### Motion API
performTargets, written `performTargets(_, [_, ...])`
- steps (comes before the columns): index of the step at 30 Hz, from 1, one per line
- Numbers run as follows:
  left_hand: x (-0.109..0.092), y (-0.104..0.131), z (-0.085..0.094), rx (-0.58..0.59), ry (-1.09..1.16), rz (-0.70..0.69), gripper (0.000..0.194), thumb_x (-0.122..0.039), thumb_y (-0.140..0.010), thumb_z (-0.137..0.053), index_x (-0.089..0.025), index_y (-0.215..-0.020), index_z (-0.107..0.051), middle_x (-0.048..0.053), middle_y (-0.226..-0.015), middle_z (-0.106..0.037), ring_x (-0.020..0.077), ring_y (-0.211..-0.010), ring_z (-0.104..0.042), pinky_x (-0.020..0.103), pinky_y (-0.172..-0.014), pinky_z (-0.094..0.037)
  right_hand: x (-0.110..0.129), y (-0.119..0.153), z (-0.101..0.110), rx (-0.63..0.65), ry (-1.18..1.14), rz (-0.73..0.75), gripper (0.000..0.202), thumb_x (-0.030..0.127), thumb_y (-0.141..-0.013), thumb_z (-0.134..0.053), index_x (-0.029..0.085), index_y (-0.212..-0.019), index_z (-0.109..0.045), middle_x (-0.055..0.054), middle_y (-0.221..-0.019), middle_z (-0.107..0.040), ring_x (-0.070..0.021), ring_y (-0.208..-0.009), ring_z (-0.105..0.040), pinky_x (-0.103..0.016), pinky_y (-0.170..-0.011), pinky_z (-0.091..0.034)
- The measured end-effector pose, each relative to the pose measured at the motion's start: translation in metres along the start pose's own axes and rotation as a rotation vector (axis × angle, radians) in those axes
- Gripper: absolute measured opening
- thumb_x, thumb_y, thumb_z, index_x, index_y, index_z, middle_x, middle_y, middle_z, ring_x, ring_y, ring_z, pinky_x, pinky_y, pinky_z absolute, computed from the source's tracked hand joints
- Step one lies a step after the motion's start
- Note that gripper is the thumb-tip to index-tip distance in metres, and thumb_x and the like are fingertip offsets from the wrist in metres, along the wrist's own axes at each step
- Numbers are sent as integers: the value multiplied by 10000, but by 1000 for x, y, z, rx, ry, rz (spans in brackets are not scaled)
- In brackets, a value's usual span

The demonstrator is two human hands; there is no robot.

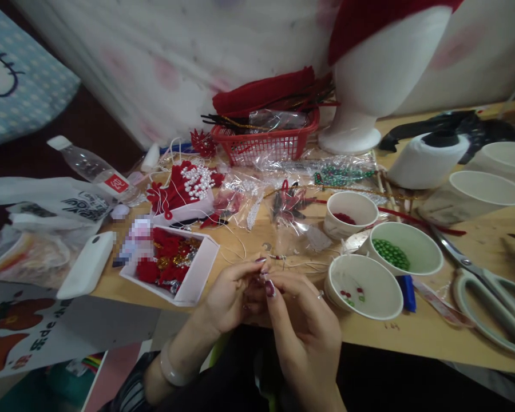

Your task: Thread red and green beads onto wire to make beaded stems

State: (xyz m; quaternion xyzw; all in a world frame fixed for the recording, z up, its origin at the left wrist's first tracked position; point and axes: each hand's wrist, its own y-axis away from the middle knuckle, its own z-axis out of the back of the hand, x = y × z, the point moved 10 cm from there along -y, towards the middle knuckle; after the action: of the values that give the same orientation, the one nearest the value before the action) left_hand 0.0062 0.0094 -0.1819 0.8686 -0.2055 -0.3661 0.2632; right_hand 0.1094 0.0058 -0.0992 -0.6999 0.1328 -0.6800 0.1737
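At the table's front edge, my left hand (pixel 229 300) and my right hand (pixel 306 320) meet with fingertips pinched together. Whatever they pinch is too small and too covered by the fingers to name. Just beyond the fingertips lies a thin white cord (pixel 302 264), with tiny red and white beads (pixel 277 257) near it. Close to my right hand stands a paper cup (pixel 369 306) with a few red and green beads inside. Behind it are a cup of green beads (pixel 389 254) and a cup of dark red beads (pixel 344 219).
Left of my hands sits a white box (pixel 201 269) of red and gold trimmings, beside a white phone (pixel 88 266). Large scissors (pixel 489 286) lie at right. Farther back are a red basket (pixel 264 146), a white foam head (pixel 364 86) and a thread cone (pixel 427 160).
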Motion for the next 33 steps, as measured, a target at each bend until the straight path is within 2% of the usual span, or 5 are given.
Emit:
performTargets(4, [-10,2,12,-111,15,-125,421,-270,-541,-921,-155,-804,-613,-77,-596,-535,2,-404,-409,96,-386,-308,-3,0,1,-14,-19,-30,182,78,-907,-585,216,-973,-683,-22,-948,-711,-144,-908,-671,-262,-837,-526])
performTargets(9, [-5,1,8,-52,-16,-89,457,-355,-508,-941,-157,-789,-640,-129,-476,-364,-14,-346,-225,76,-314,-205,-11,2,-2,-2,-81,-106,161,97,-914,-588,226,-954,-676,-7,-937,-702,-134,-897,-670,-246,-815,-530])
performTargets(14, [-3,1,4,-6,-35,-74,416,-409,-571,-911,-160,-780,-651,-140,-459,-302,-9,-364,-122,73,-295,-183,-15,3,0,-28,-96,-159,135,125,-919,-595,227,-939,-681,-9,-924,-707,-141,-885,-673,-248,-792,-543])
performTargets(21, [-7,1,-7,98,-111,-121,341,-411,-679,-850,-151,-779,-652,-132,-462,-316,-10,-353,-111,72,-292,-179,-24,5,2,-49,-149,-224,126,141,-920,-611,237,-946,-689,-12,-935,-703,-149,-886,-669,-256,-786,-551])
performTargets(33, [-9,6,-9,128,-175,-136,291,-402,-695,-838,-151,-755,-704,-131,-435,-265,-11,-358,-84,80,-300,-156,-23,5,2,-57,-176,-242,118,138,-907,-624,239,-911,-685,4,-903,-698,-135,-848,-670,-230,-747,-553])
